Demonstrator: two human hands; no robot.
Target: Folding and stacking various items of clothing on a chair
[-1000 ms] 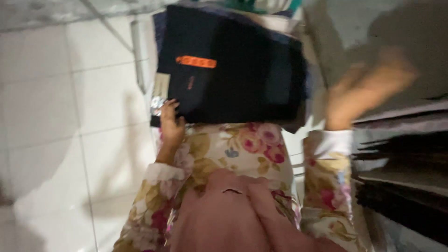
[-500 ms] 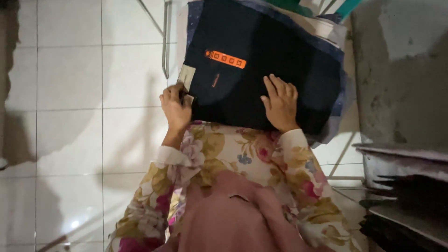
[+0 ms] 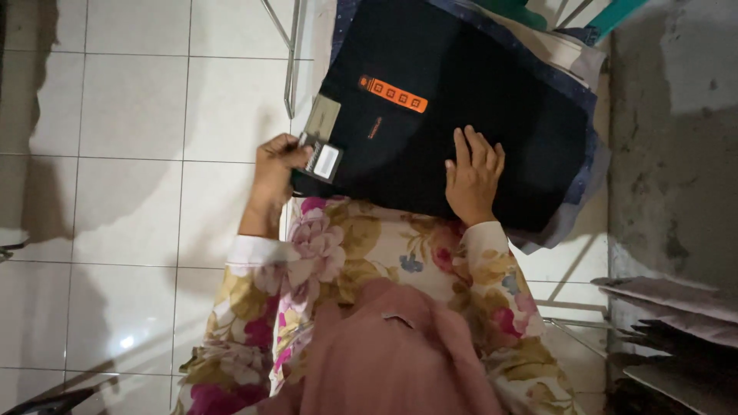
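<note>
A folded black garment (image 3: 461,115) with an orange patch (image 3: 393,94) lies on top of a pile of folded cloth. My right hand (image 3: 471,175) rests flat on its near edge, fingers spread. My left hand (image 3: 274,170) pinches the garment's left corner, where a card tag (image 3: 321,147) with a small dark and white label hangs. My floral sleeves (image 3: 361,261) and a pink cloth fill the lower middle of the view.
Under the black garment lie a blue cloth (image 3: 588,131) and pale and green folded cloths (image 3: 569,34). A thin metal frame (image 3: 290,69) stands beside the pile. White floor tiles (image 3: 131,154) spread to the left. A grey wall (image 3: 676,138) and stacked dark shelves (image 3: 676,338) are at right.
My right hand came down from the raised, blurred position at the right and settled flat on the black garment. My left hand stayed at the tagged corner. The view shifted.
</note>
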